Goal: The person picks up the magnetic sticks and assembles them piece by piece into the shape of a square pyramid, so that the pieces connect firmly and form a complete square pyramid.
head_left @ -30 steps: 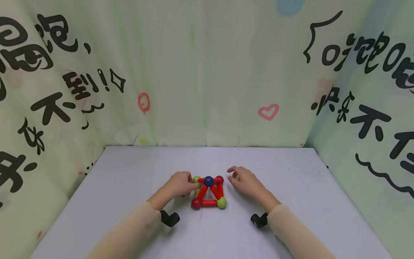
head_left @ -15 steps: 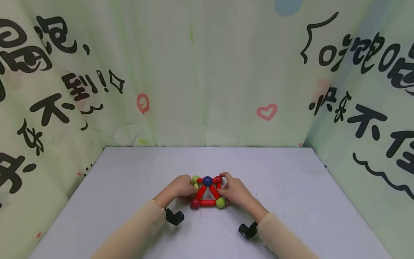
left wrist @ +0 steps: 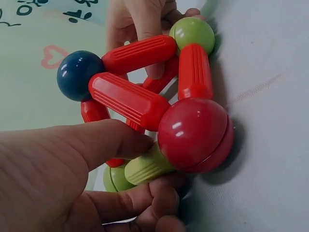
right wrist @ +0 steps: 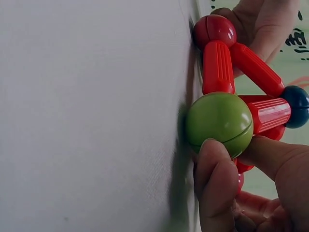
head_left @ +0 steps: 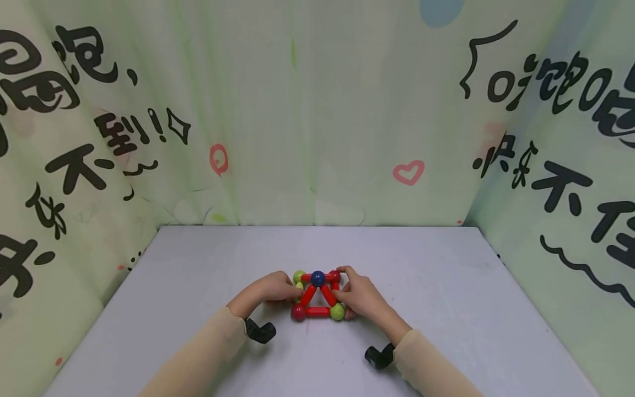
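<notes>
A pyramid frame of toy building rods and balls (head_left: 318, 312) sits on the white table. Its dark blue ball (head_left: 318, 278) forms the top, and red and light green balls mark the base corners. On the left side my left hand (head_left: 274, 286) pinches a light green rod (left wrist: 147, 166) between thumb and fingers. My right hand (head_left: 361, 295) holds the opposite side, where the thumb reaches inside the frame and a fingertip touches the near green ball (right wrist: 219, 121). The red rod on that side is mostly covered by the right fingers.
The white table (head_left: 198, 248) runs back to a pale green curtain (head_left: 317, 138) with black writing and a pink heart. Similar curtain walls stand at the left and right. A black wrist camera (head_left: 379, 357) is strapped at the right wrist, another (head_left: 260, 331) at the left.
My right hand has come in from the right and taken hold of the pyramid's right side. My left hand stays at the left side, shifting slightly. The pyramid has hardly moved.
</notes>
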Demonstrator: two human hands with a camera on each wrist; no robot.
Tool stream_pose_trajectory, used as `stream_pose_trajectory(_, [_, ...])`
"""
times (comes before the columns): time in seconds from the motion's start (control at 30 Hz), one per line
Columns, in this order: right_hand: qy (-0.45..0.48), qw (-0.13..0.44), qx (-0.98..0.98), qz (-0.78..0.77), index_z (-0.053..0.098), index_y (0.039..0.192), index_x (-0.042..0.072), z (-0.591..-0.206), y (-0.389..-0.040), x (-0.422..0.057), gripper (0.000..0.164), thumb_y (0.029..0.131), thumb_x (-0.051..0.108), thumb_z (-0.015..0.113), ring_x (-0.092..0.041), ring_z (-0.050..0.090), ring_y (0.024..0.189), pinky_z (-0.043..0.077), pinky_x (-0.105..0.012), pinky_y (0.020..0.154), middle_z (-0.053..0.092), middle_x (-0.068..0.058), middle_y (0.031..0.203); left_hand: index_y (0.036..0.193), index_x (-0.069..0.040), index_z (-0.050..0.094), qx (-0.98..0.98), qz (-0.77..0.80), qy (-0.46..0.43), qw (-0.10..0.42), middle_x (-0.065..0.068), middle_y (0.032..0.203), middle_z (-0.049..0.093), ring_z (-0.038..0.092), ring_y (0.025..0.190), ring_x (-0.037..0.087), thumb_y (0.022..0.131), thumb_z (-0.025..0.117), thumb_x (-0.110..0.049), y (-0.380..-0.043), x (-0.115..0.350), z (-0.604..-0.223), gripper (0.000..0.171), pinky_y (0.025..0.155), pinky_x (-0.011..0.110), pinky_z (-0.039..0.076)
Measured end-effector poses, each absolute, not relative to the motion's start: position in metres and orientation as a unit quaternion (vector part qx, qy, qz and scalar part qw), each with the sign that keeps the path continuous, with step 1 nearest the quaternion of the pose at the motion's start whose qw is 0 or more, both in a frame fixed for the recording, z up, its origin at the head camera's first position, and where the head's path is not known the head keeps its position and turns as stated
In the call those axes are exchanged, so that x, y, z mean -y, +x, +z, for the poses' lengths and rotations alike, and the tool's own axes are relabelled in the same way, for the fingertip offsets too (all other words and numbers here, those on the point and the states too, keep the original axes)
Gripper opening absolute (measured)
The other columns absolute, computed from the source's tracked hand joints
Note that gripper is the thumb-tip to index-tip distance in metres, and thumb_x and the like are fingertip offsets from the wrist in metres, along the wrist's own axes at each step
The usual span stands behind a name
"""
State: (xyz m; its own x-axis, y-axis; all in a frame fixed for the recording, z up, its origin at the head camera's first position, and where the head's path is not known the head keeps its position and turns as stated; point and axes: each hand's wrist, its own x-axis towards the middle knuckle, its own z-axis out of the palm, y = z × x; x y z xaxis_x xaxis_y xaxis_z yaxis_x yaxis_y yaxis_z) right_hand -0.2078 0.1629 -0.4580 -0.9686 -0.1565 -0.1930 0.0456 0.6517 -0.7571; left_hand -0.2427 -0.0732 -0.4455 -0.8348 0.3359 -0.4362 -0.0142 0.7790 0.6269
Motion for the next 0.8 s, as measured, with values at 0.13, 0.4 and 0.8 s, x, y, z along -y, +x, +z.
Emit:
stream_pose_trajectory(0.13, [-0.032,0.124,-0.899,-0.42,0.043,0.151,0.008,-0.46,-0.208,-0.162,0.062,0.096,0.016,0.072,-0.018,0.062,0.049,0.055,-0.027,0.05,0.065,-0.006,0.084,0.076,-0.008,0.07,-0.897,0.332,0.097,0.275,0.0,0.063,0.052,0.045,0.055,0.014,0.096,0.065,-0.028,-0.24,0.078,-0.447,0.028,0.05,0.024,0.036])
stream_pose_trajectory(0.4, [-0.039,0.117,-0.899,-0.421,0.044,0.15,0.007,-0.462,-0.208,-0.163,0.061,0.097,0.016,0.072,-0.017,0.061,0.048,0.055,-0.027,0.05,0.066,-0.005,0.082,0.121,-0.011,0.054,-0.89,0.341,0.158,0.26,0.01,0.106,0.06,0.056,0.071,0.017,0.088,0.074,-0.013,-0.241,0.091,-0.445,0.039,0.063,0.026,0.049])
stream_pose_trajectory(0.8, [-0.042,0.118,-0.905,-0.406,0.043,0.151,0.007,-0.461,-0.21,-0.166,0.061,0.097,0.016,0.071,-0.017,0.061,0.052,0.054,-0.026,0.052,0.066,-0.005,0.085,0.165,-0.016,0.017,-0.882,0.328,0.248,0.231,0.009,0.168,0.027,0.03,0.154,0.032,0.071,0.096,-0.031,-0.245,0.089,-0.463,0.124,0.12,0.056,0.035])
